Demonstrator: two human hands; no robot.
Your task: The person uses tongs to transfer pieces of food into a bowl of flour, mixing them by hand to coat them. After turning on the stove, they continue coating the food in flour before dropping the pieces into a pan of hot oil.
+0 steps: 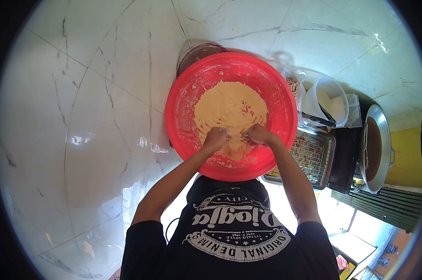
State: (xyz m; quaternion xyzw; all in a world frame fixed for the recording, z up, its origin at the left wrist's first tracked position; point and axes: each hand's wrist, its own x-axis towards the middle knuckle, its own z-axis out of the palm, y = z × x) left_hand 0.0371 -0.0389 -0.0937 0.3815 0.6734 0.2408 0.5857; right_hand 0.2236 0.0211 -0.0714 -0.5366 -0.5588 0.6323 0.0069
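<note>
A large red basin [178,140] stands in front of my body with a pale yellow, floury mixture [229,105] inside it. Loose flour clings to the basin's inner wall. My left hand [216,138] is down in the near part of the mixture, its fingers curled closed into it. Beside it, a short gap to the right, my right hand [256,134] is likewise closed on some of the mixture. White residue coats the fingers of both hands. Fingertips are partly hidden in the mixture.
To the right are a clear plastic tub [336,95] with white contents, a wire rack on a tray [309,151] holding small bits, and a wide metal pan [385,149] of brown liquid. Behind the basin shows a round metal rim [187,58]. Marbled tiles [103,107] surround it.
</note>
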